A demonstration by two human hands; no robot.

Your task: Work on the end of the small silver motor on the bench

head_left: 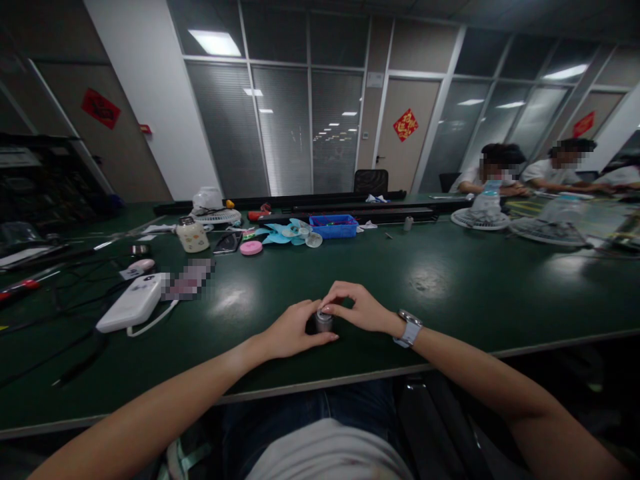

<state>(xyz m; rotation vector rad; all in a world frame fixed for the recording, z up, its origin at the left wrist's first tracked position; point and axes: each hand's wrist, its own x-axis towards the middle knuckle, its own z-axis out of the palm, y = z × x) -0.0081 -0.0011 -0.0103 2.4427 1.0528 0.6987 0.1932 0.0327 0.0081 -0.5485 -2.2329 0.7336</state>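
A small grey metal cylinder (325,323) stands upright on the green table near its front edge. My left hand (289,331) curves around it from the left, with the thumb in front and the fingers behind. From the right, my right hand (364,309) reaches over, its thumb and index finger pinched at the cylinder's top. Whether a smaller part sits between those fingertips is hidden. A watch (409,328) is on my right wrist.
A white power bank (135,303) with a cable and a phone (190,279) lie left. Farther back are a patterned jar (192,235), a pink round lid (251,248), blue fan blades (285,232), a blue bin (334,227) and another small cylinder (409,223). People sit at the right.
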